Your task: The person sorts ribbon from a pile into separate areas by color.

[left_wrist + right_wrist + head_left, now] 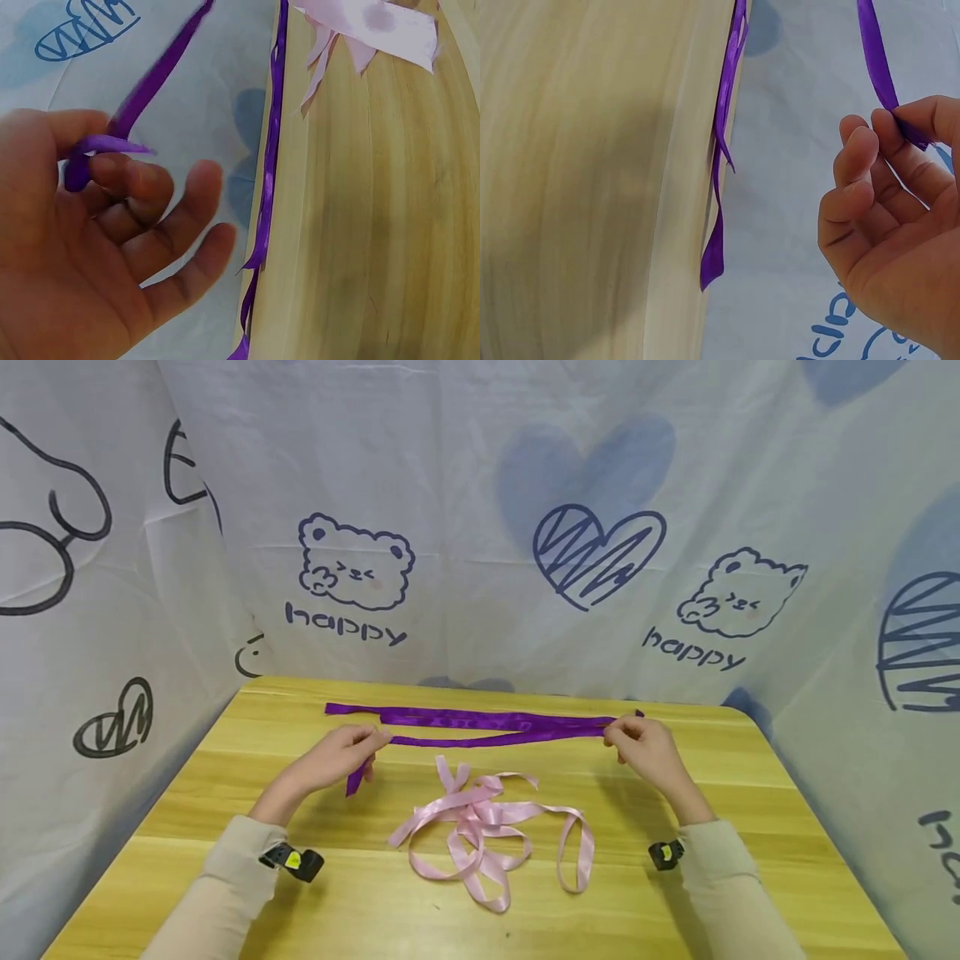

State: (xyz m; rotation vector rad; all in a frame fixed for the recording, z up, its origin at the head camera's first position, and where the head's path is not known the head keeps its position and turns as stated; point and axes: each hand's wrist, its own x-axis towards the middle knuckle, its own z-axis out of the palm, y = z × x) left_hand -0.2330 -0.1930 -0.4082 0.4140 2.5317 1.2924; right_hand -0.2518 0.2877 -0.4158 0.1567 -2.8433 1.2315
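A purple ribbon stretches between the two hands over the far part of the table. My left hand pinches it between thumb and index finger, and a short tail hangs below that hand. In the left wrist view the other fingers of the left hand are loosely bent. My right hand pinches the other end, whose frayed tip pokes out past the thumb in the right wrist view. Behind the stretched length, more purple ribbon lies flat along the table's back edge.
A loose tangle of pink ribbon lies on the wooden table, nearer to me than the purple ribbon. A white printed cloth hangs behind the table and along both sides. Each wrist wears a small black camera.
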